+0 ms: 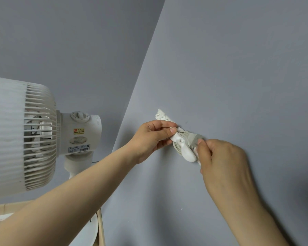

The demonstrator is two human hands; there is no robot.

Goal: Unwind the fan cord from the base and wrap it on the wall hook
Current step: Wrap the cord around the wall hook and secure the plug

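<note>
A white wall hook (185, 151) sticks out from the grey wall (238, 77), its adhesive pad (163, 115) showing above it. The white fan cord (178, 147) is looped behind the hook, and its grey plug (192, 138) lies across the top. My left hand (153, 137) pinches the cord at the hook's upper end. My right hand (220, 160) holds the plug end from the right. The white fan (34, 135) stands at the left, its round base (91, 233) partly hidden by my left forearm.
The fan rests on a light wooden surface (100, 226) pushed into the wall corner. A control knob (79, 116) sits on top of the fan's motor housing. Grey walls fill the rest of the view.
</note>
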